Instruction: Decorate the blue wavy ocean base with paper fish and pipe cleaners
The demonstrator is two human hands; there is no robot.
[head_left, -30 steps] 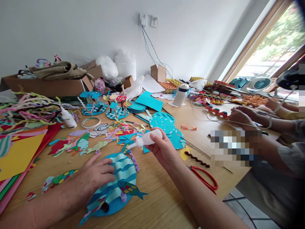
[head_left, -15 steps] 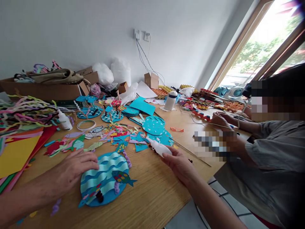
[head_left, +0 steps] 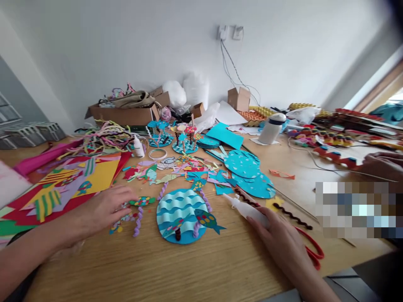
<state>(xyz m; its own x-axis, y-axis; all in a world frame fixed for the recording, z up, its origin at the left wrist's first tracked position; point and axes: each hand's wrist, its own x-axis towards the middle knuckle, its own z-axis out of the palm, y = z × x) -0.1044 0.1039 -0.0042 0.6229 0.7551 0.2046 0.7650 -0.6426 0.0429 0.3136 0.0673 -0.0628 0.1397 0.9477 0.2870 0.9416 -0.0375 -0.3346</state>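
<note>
My right hand (head_left: 277, 235) is wrapped around a white glue bottle (head_left: 252, 212), its narrow nozzle pointing left toward the middle of the table. My left hand (head_left: 108, 209) reaches over the table with fingers slightly curved and apart. Its fingertips are at a spotted paper fish (head_left: 143, 201) with a twisted purple pipe cleaner (head_left: 137, 222) below; whether they touch is unclear. Between my hands lies a round blue base (head_left: 166, 238) with wavy light-blue paper strips (head_left: 179, 202). Around its edge are twisted pipe cleaners and a dark spotted fish (head_left: 208, 220).
Paper scraps and cut-out fish lie behind the base, near blue discs (head_left: 242, 163) and a second glue bottle (head_left: 138, 147). Coloured sheets (head_left: 107, 172) cover the left side. Brown (head_left: 292, 216) and red pipe cleaners (head_left: 315, 247) lie by my right hand. Another person's hand (head_left: 384, 165) is at right.
The view has swung left. My left hand has left the blue base and moved left to the spotted fish. My right hand still grips the glue bottle, lower and farther from the scraps.
</note>
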